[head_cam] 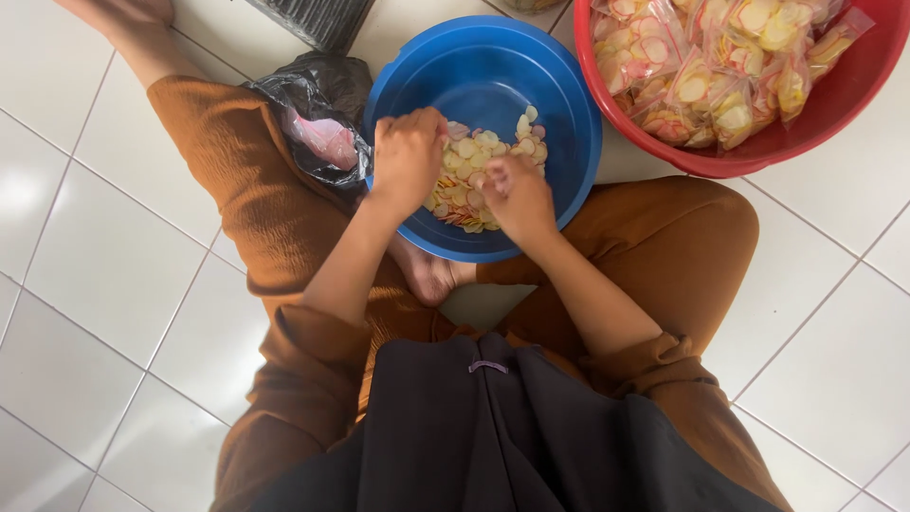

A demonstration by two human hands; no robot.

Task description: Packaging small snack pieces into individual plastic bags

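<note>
A big round red plastic tub [834,114] sits at the top right on the white tiled floor [104,265]. It is full of small clear bags of pale and pink crackers [720,57]. A crumpled black plastic bag [318,90] lies near a brown trouser knee [227,161].

A basin [569,142] sits on the tiled floor [104,256] between the person's folded legs, with loose crackers [474,175] heaped in it. Both hands are inside — the left hand [408,156] beside the right hand [519,196], on the heap. Left of the basin, touching it, lies a plastic bag [318,109]. To the right and behind stands a second basin [834,114] — filled with packed bags of crackers [711,66].
</note>
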